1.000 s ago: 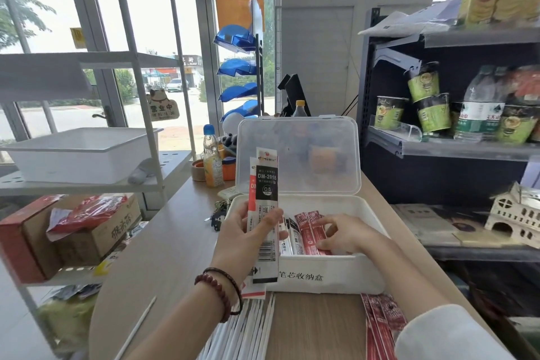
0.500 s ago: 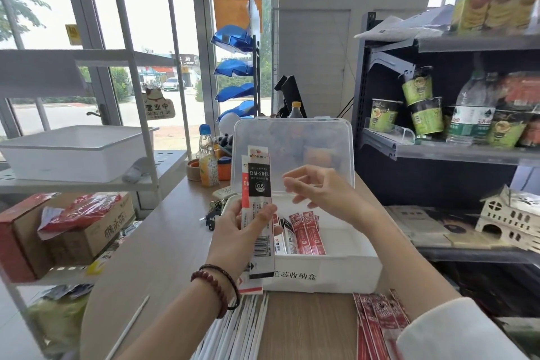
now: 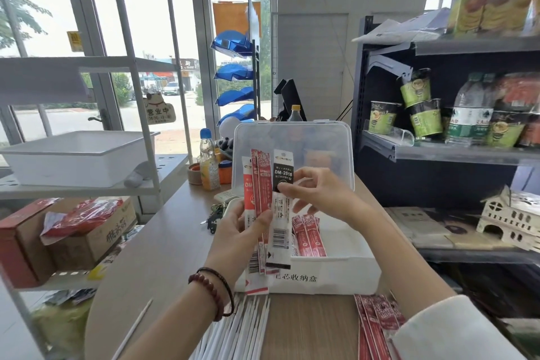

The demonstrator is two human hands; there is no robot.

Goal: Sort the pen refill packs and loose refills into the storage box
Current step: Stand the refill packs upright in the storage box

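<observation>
Standing open on the wooden counter [image 3: 163,242], the white storage box [image 3: 336,275] has its translucent lid [image 3: 321,140] raised. Red refill packs [image 3: 309,238] lie in its left part. Above its front-left corner, the left hand [image 3: 239,234] grips a fan of upright packs [image 3: 264,184]. The right hand [image 3: 318,193] pinches the black DM-2018 pack [image 3: 283,175] among them. Further red packs [image 3: 377,318] and loose white refills [image 3: 248,327] lie before the box.

Daylight is pouring through tall grey-framed glass windows [image 3: 163,9] on the left, where a white metal rack [image 3: 87,67] is carrying a white plastic tub [image 3: 73,164]. A dark steel shelving unit [image 3: 453,155] is lining the right side, holding what may be green noodle cups [image 3: 425,121]. A pale wooden countertop [image 3: 163,248] is running between.
</observation>
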